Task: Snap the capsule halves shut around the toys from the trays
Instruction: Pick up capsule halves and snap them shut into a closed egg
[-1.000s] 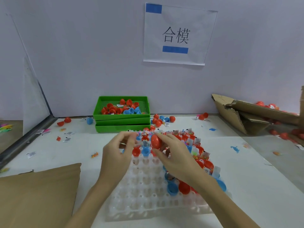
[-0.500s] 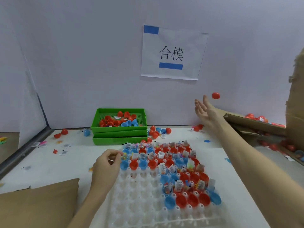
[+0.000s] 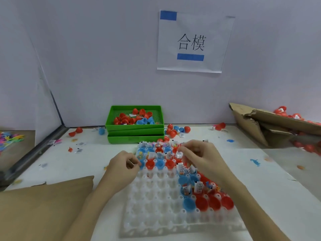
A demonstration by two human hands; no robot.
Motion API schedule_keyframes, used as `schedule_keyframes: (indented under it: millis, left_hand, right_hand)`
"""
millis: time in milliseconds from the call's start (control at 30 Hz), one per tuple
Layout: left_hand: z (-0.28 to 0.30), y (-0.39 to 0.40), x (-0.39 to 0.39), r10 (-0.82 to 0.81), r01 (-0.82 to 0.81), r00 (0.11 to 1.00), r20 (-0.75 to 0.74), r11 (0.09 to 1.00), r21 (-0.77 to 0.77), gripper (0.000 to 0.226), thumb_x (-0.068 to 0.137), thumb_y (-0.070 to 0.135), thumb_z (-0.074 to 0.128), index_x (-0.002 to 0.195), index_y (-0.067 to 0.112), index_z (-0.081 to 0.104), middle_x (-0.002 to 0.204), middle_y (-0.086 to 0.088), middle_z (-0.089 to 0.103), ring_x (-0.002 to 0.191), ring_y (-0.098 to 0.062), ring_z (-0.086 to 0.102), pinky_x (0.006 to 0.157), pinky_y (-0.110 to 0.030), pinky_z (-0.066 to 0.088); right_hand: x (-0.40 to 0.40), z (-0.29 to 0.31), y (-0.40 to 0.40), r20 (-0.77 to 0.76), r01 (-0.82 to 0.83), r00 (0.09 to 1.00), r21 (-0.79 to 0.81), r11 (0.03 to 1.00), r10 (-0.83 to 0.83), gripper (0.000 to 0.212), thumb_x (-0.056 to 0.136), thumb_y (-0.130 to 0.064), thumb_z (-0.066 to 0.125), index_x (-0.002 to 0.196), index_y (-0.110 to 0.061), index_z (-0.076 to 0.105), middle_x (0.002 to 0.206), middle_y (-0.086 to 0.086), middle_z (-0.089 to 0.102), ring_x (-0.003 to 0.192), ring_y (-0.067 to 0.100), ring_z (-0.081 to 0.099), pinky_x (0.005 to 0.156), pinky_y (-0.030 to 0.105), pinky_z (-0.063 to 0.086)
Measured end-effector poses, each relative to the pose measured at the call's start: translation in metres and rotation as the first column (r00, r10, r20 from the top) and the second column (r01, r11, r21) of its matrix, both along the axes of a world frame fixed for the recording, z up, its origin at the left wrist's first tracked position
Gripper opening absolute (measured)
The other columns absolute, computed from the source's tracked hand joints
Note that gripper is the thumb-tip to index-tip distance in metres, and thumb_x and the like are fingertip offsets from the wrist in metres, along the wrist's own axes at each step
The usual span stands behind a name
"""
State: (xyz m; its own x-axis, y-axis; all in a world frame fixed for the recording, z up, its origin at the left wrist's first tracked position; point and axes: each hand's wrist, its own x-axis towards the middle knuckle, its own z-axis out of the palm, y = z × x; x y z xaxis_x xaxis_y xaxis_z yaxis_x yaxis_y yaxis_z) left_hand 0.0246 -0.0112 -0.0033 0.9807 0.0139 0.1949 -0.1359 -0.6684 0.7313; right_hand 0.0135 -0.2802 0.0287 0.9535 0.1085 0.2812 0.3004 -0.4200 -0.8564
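Left hand [image 3: 124, 166] curled at the left edge of the clear cell tray [image 3: 156, 206], fingertips pinched together right by the blue half at that end of the row; looks like something small held in there but too blurry to say what. Right hand [image 3: 199, 157] reaching in over the far middle of the tray, fingers bent down and bunched among the filled cells, touching the toy packets [image 3: 181, 168]; can't tell if actually gripping one or just pressing. Under and around both hands: open capsule halves [image 3: 201, 203], red and blue, sitting mouth-up in the cells along the far rows and down the right side, several with little white-labelled packets poking out. Near-left part of the tray just bare cells. Beyond the tray, a stack of green trays [image 3: 135, 134] against the back wall, the top one holding a loose heap of red and blue halves. More loose capsules [image 3: 175, 130] on the bench [image 3: 86, 157] just right of that stack, a red one and a blue one off to its left, plus scattered small labels and bits. Brown cardboard sheet [image 3: 40, 209] lying at the near left corner. Torn cardboard box [image 3: 260, 124] at the far right with red capsules piled behind it. Paper sign [image 3: 194, 42] with two characters and blue tape strips up on the wall.
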Motion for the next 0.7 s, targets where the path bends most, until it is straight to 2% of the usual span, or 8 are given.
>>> schedule_keyframes:
  millis: [67, 200, 300, 400, 533, 600, 700]
  left_hand:
    - [-0.002, 0.002, 0.0, -0.055, 0.056, 0.998, -0.013, 0.996, 0.07, 0.016, 0.092, 0.012, 0.071, 0.085, 0.026, 0.073, 0.102, 0.004, 0.056, 0.084, -0.008, 0.061, 0.066, -0.003, 0.041]
    - [-0.008, 0.002, 0.0, -0.064, 0.065, 0.998, -0.017, 0.99, 0.124, 0.014, 0.091, 0.024, 0.077, 0.085, 0.031, 0.067, 0.1, 0.007, 0.05, 0.078, -0.007, 0.06, 0.064, -0.004, 0.041]
    - [-0.008, 0.001, -0.001, -0.034, 0.027, 0.998, 0.052, 0.992, 0.123, 0.018, 0.09, 0.025, 0.08, 0.081, 0.029, 0.065, 0.099, 0.006, 0.053, 0.079, -0.006, 0.062, 0.068, -0.01, 0.046]
    - [-0.003, 0.0, -0.003, -0.003, -0.015, 0.99, 0.143, 0.992, 0.123, 0.022, 0.087, 0.031, 0.083, 0.078, 0.025, 0.064, 0.094, 0.008, 0.06, 0.081, -0.006, 0.063, 0.073, -0.025, 0.055]
    - [0.0, -0.003, -0.005, -0.027, 0.005, 0.956, 0.293, 0.997, 0.075, 0.017, 0.083, 0.017, 0.087, 0.082, 0.012, 0.071, 0.087, 0.003, 0.07, 0.08, -0.008, 0.067, 0.077, -0.029, 0.059]
    - [0.0, -0.005, -0.006, -0.054, 0.037, 0.921, 0.385, 0.998, 0.051, 0.015, 0.083, 0.009, 0.087, 0.084, 0.01, 0.072, 0.091, 0.003, 0.072, 0.086, -0.01, 0.068, 0.081, -0.027, 0.059]
    - [0.004, -0.011, -0.011, -0.116, 0.12, 0.87, 0.479, 0.993, 0.021, 0.013, 0.083, 0.007, 0.086, 0.087, 0.009, 0.073, 0.101, 0.005, 0.072, 0.097, -0.003, 0.068, 0.086, -0.015, 0.055]
  right_hand:
    - [-0.005, -0.009, 0.007, 0.093, 0.027, 0.996, -0.15, 0.988, -0.013, 0.011, 0.099, -0.027, 0.066, 0.104, -0.022, 0.075, 0.076, -0.008, 0.073, 0.07, 0.009, 0.069, 0.067, 0.022, 0.059]
    - [-0.008, -0.018, 0.007, 0.144, 0.05, 0.989, -0.241, 0.969, -0.015, 0.01, 0.1, -0.03, 0.064, 0.102, -0.026, 0.073, 0.075, -0.015, 0.07, 0.075, 0.003, 0.068, 0.071, 0.014, 0.056]
    - [-0.01, -0.019, 0.006, 0.18, 0.059, 0.984, -0.28, 0.958, -0.007, 0.01, 0.1, -0.029, 0.063, 0.099, -0.025, 0.072, 0.072, -0.016, 0.068, 0.075, 0.002, 0.067, 0.071, 0.013, 0.054]
    - [-0.01, -0.018, 0.007, 0.194, 0.057, 0.981, -0.3, 0.952, 0.002, 0.012, 0.101, -0.026, 0.063, 0.101, -0.019, 0.073, 0.074, -0.016, 0.068, 0.075, 0.0, 0.066, 0.069, 0.01, 0.052]
    - [-0.011, -0.017, 0.007, 0.196, 0.061, 0.981, -0.295, 0.954, -0.003, 0.013, 0.1, -0.026, 0.063, 0.104, -0.018, 0.073, 0.075, -0.017, 0.068, 0.077, -0.002, 0.065, 0.069, 0.009, 0.051]
    - [-0.01, -0.018, 0.007, 0.207, 0.076, 0.978, -0.284, 0.956, -0.017, 0.013, 0.1, -0.024, 0.063, 0.106, -0.019, 0.074, 0.077, -0.018, 0.067, 0.08, -0.003, 0.065, 0.071, 0.008, 0.051]
    - [-0.009, -0.02, 0.007, 0.222, 0.096, 0.974, -0.235, 0.967, -0.043, 0.017, 0.1, -0.019, 0.064, 0.115, -0.021, 0.072, 0.087, -0.021, 0.068, 0.088, -0.005, 0.065, 0.074, 0.007, 0.052]
